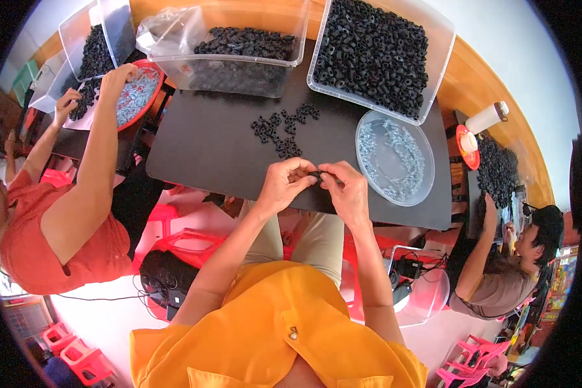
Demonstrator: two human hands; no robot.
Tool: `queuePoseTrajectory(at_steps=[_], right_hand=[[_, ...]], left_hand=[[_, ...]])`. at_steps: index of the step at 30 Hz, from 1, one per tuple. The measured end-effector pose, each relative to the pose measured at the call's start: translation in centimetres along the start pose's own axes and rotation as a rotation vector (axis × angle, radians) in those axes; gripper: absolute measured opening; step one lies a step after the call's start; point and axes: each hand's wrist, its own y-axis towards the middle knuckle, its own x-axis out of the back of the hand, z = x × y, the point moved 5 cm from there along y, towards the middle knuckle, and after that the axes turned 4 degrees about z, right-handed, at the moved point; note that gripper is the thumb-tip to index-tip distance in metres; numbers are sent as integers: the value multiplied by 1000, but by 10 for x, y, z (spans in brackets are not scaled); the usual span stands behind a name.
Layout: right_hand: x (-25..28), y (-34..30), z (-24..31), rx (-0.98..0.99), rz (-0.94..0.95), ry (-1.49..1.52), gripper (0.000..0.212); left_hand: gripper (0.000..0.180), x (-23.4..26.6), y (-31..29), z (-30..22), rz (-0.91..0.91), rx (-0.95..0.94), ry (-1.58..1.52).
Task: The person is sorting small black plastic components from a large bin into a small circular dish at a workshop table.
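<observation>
Just over the near edge of the dark table [200, 139], my left hand [283, 185] and my right hand [347, 194] meet fingertip to fingertip. Both are closed, pinching one small black part [315, 174] between them; the fingers cover most of it. Beyond my hands lies a loose cluster of small black ring-like parts [290, 126]. To the right of the cluster, a round clear tray [390, 158] holds many small pale, silvery pieces, too small to name.
Two clear bins of black parts, one at back left [291, 59] and one at back right [441, 39], stand at the far side. People [64, 233] [504, 278] work at side tables. A red tray [154, 107] is at left; below are pink stools [191, 239] and a clear box [433, 294].
</observation>
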Motion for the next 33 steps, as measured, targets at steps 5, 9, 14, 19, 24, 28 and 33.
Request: queuePoseTrajectory(at_steps=[5, 9, 14, 19, 24, 28, 33], right_hand=[[2, 0, -6, -132, 42, 144, 15], [1, 0, -8, -155, 41, 180, 15], [-1, 0, -5, -157, 27, 158, 13], [-3, -2, -25, -288, 54, 576, 12], [-5, -1, -29, -350, 103, 689, 15], [-6, -3, -32, -398, 120, 752, 17], [-6, -6, -35, -407, 85, 752, 14]], left_hand=[[16, 0, 0, -3, 6, -33, 57], [14, -1, 0, -6, 14, -48, 79], [11, 0, -1, -3, 32, -1, 37], [10, 1, 0, -4, 57, 3, -152], [10, 3, -1, -3, 53, 9, -180], [9, 2, -1, -5, 65, 6, -181], [11, 1, 0, -4, 67, -38, -147]])
